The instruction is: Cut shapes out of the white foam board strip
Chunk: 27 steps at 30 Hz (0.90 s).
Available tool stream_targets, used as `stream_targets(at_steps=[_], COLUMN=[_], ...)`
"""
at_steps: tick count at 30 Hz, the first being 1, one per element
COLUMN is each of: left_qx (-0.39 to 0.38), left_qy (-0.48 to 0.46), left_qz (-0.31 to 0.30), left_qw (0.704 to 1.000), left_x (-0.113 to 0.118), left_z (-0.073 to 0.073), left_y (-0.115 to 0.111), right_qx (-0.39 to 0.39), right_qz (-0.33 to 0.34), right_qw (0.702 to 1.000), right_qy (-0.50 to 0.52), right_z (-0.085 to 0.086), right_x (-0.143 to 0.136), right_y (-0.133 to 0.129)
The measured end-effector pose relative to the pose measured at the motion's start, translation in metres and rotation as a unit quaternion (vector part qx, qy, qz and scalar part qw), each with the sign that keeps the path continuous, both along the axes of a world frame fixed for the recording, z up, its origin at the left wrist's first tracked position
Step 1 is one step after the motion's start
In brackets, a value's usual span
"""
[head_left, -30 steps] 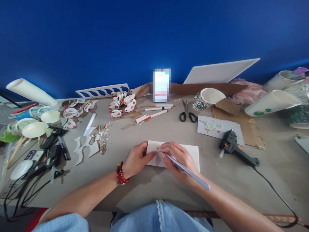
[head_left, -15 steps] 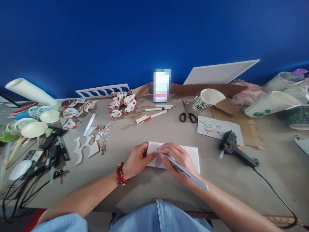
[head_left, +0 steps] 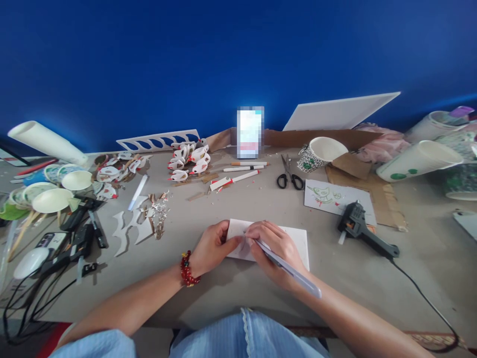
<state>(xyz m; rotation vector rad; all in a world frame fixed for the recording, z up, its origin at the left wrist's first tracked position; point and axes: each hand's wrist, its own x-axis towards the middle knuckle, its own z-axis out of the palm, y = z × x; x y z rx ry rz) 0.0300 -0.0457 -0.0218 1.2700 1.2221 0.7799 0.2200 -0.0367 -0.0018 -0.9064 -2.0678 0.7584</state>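
A small white board [head_left: 301,244] lies on the table in front of me. Its left end is gripped by my left hand [head_left: 216,243], thumb on top and a red beaded bracelet at the wrist. My right hand [head_left: 278,251] is closed round a pale lavender utility knife [head_left: 292,273] like a pen. The knife's tip rests on the board close to my left thumb, its handle slanting back over my right wrist. Faint lines show on the board near the tip; my right fingers hide part of the surface.
A black glue gun [head_left: 356,221] with a cord lies right, by a bird drawing [head_left: 322,194]. Scissors [head_left: 288,174], markers [head_left: 244,168] and a bright phone [head_left: 249,132] stand or lie ahead. White bird cutouts [head_left: 190,161], scraps [head_left: 143,226] and paper cups [head_left: 52,200] are at left.
The knife's tip and my right hand have shifted very slightly, and the board has moved a touch to the right. My left hand keeps its place.
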Motion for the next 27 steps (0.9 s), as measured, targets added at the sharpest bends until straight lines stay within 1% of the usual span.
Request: stream_targets(at_steps=[4,7,11,15,18,20,23,27], left_qx=[-0.002,0.004,-0.003,-0.028,-0.042,-0.049,-0.065,-0.081], left_qy=[0.000,0.003,-0.003,-0.032,-0.054,-0.069,-0.093,-0.098], left_qz=[0.000,-0.001,-0.004,0.003,-0.020,-0.032,-0.033,-0.031], left_qw=[1.000,1.000,1.000,0.999,0.997,0.996,0.993,0.991], left_x=[-0.001,-0.001,-0.001,-0.002,-0.004,-0.005,-0.005,-0.005], left_z=[-0.003,-0.005,-0.005,-0.003,-0.002,-0.001,0.002,0.006], left_y=[-0.001,-0.001,0.000,0.003,0.005,0.005,0.005,0.005], right_qx=[0.006,0.007,0.009,0.011,0.013,0.013,0.007,-0.009], right_qz=[-0.005,-0.011,-0.007,-0.006,-0.011,-0.003,0.012,0.018], right_qw=[1.000,1.000,1.000,0.999,0.998,0.998,0.999,0.999], right_qy=[0.003,-0.014,-0.015,0.032,0.064,0.060,0.041,0.032], right_z=[0.001,0.002,0.003,0.005,0.007,0.008,0.006,0.003], right_x=[0.000,-0.002,-0.001,0.007,0.013,0.015,0.016,0.015], right_y=[-0.001,-0.001,-0.002,0.000,0.002,0.005,0.008,0.009])
